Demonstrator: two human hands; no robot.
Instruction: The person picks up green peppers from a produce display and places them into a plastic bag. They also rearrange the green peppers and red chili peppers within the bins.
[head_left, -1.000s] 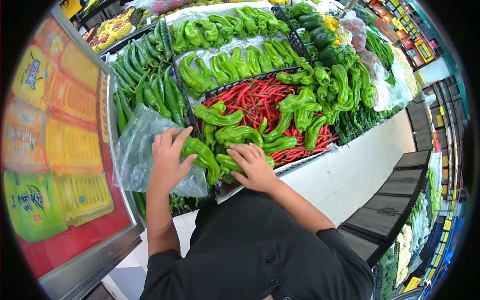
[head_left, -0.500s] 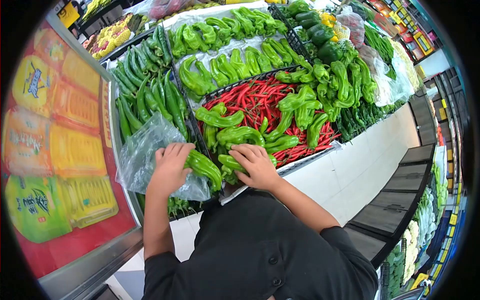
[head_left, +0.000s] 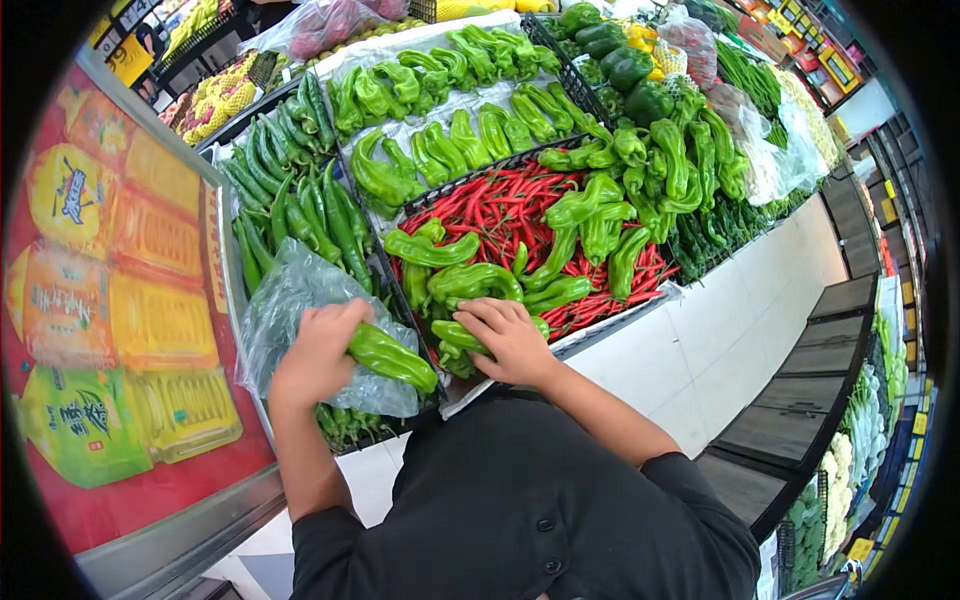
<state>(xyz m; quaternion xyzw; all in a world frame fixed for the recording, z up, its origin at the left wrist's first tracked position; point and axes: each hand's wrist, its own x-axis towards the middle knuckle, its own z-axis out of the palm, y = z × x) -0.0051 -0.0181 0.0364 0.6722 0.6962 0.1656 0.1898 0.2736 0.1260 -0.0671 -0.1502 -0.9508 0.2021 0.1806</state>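
Note:
My left hand (head_left: 322,352) is closed around the stem end of a long green pepper (head_left: 393,361), whose free end points right and slightly down. Beneath them lies a crumpled clear plastic bag (head_left: 275,315), spread over dark green chillies. My right hand (head_left: 510,340) curls over another green pepper (head_left: 457,334) at the front corner of the red chilli crate, its fingertips on the pepper. Just beyond that hand, more green peppers (head_left: 478,282) rest on the red chillies (head_left: 490,208).
Left of the bag stands a case with printed drink panels (head_left: 155,320). Behind are rows of light green peppers (head_left: 460,140) and long green chillies (head_left: 340,225). Dark cucumbers (head_left: 720,235) lie to the right, past a black crate edge (head_left: 565,60). A dark shelf base (head_left: 790,400) curves at far right.
My left hand has shifted a little left and down, taking the green pepper along. My right hand stays on its pepper with little movement. The view has shifted slightly.

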